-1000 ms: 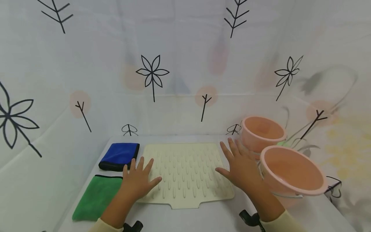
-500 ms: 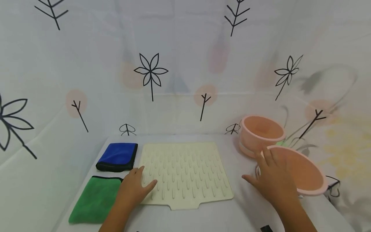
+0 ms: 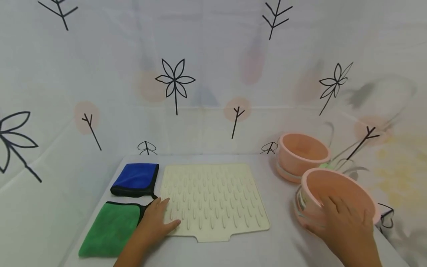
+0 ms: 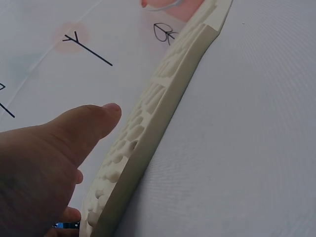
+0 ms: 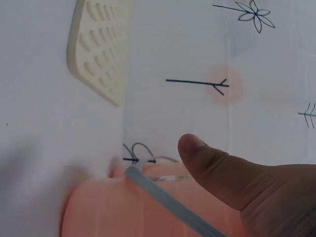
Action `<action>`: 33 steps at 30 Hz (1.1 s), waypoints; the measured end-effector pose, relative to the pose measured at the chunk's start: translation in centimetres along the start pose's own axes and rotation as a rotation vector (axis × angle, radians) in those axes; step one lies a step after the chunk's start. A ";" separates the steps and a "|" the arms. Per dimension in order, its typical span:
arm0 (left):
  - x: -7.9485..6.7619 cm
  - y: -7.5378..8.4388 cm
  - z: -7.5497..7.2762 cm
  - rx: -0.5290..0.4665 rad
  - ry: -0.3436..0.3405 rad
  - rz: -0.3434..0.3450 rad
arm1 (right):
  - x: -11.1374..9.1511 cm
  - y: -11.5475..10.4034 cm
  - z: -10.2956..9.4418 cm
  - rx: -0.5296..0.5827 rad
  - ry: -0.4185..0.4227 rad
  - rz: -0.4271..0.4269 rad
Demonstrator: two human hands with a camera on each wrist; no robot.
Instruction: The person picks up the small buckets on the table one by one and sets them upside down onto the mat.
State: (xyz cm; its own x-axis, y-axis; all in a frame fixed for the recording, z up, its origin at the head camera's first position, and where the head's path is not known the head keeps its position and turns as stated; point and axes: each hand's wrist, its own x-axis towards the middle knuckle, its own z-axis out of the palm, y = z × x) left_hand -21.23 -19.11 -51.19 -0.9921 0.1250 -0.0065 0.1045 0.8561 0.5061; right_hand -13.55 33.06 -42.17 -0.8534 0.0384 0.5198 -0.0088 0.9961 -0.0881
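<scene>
My right hand (image 3: 347, 226) is at the nearer pink bucket (image 3: 340, 181), its fingers spread over the near rim and the thumb in front of the outer wall. In the right wrist view the thumb (image 5: 212, 168) is straight and overlaps the bucket's side beside a grey handle (image 5: 168, 202). A cream washboard (image 3: 213, 200) with rows of raised ribs lies flat in the middle. My left hand (image 3: 155, 220) is at its left edge, beside the green cloth (image 3: 108, 230). The left thumb (image 4: 94, 121) points over the ribbed face, relaxed; the fingertips are mostly hidden there.
A second pink bucket (image 3: 300, 155) stands behind the nearer one. The folded blue cloth (image 3: 138, 176) with black edging lies behind the green one at the left. A patterned white curtain (image 3: 207, 74) closes off the back and sides of the white table (image 3: 253, 248).
My right hand has moved right and nearer, from beside the washboard to over the near bucket. The left hand has lowered slightly toward the washboard's left edge, its fingers drawn closer together.
</scene>
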 end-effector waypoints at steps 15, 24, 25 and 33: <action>-0.6 -0.5 0.8 0.075 -0.071 -0.012 | -0.2 0.7 0.1 -0.094 -0.189 0.064; -0.2 -0.4 0.5 0.080 -0.066 0.020 | -0.5 1.2 0.4 -0.112 -0.097 -0.007; -0.3 -0.4 0.5 0.078 -0.068 0.020 | -0.6 1.4 0.5 -0.110 -0.070 -0.033; -0.8 -0.8 1.2 0.074 -0.092 -0.025 | -0.9 1.7 1.1 -0.101 0.096 -0.209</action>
State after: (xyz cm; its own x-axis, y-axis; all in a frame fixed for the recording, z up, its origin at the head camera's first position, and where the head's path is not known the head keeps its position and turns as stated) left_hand -20.42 -19.32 -52.64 -0.9843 0.1458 -0.0994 0.0880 0.8939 0.4396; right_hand -13.34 34.59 -43.76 -0.7850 -0.1666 0.5966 -0.1239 0.9859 0.1124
